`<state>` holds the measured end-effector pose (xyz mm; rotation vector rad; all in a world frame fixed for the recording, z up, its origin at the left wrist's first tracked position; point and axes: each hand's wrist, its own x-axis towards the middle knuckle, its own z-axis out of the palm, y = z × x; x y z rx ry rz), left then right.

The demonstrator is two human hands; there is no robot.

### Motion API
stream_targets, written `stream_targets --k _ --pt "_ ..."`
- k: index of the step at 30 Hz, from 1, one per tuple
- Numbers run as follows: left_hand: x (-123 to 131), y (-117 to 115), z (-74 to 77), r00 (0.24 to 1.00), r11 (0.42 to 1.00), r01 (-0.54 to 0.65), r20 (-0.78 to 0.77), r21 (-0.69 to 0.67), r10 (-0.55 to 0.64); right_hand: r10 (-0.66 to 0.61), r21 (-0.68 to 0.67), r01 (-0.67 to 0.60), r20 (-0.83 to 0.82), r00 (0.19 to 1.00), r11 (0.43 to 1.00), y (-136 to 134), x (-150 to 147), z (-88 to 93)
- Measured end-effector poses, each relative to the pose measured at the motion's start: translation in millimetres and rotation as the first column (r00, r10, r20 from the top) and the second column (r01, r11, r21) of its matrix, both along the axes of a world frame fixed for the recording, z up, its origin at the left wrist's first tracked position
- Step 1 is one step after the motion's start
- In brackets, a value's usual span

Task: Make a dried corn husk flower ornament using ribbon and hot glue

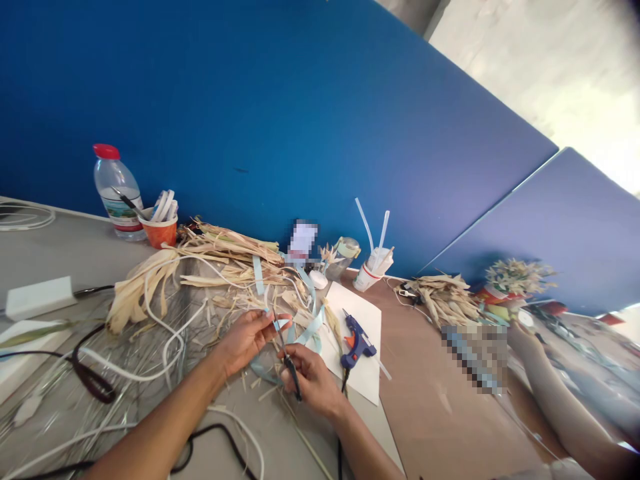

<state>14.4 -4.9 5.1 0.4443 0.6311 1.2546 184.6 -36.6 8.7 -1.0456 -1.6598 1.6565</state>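
Right hand (313,380): gripping black-handled scissors (293,377), curling fingers and thumb firmly around the handles.
Scissors: pointing up and away, reaching toward the left fingertips; showing too thinly for judging blade spread.
Left hand (250,341): pinching a light-blue ribbon (281,325), bringing thumb and fingers close together.
Ribbon: lying between the two hands, just beside the scissor blades.
Loose ribbon (314,330): curling beyond the right hand, overlapping scraps near the white sheet.
White sheet (366,385): lying right of the hands, bearing the glue gun.
Glue gun (359,341): resting on its side, showing a blue body and an orange trigger.
Dried husks (230,243): heaping along the back of the grey tabletop (90,257), spilling scraps toward the left hand.
White cord (147,287): looping across the husks and the tabletop.
Orange cup (161,233): standing left of the husks, holding white rolls and a dark-handled tool.
Bottle (120,200): standing behind the orange cup, wearing a red cap.
Paper cup (367,277): standing beyond the sheet, tilting in view, holding translucent sticks.
Co-worker's hand (524,341): reaching in at far right, near a dried arrangement (517,277); blurring too much for reading any hold.
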Motion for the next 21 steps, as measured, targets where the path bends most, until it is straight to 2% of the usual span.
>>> stream_targets --k 7,14,21 --pt "2.4 0.4 -0.2 0.999 0.999 -0.040 -0.028 0.000 0.040 -0.063 0.031 0.062 0.028 0.998 0.998 -6.5 -8.3 5.0" --pt "1.6 1.1 0.1 0.997 1.000 -0.019 -0.080 -0.018 0.018 -0.089 -0.048 0.087 -0.025 0.996 0.995 -7.2 -9.7 1.6" --pt "1.5 1.2 -1.1 0.996 0.999 -0.037 -0.084 -0.013 0.036 -0.126 0.036 0.126 0.016 0.992 0.991 -7.9 -13.2 -2.5"
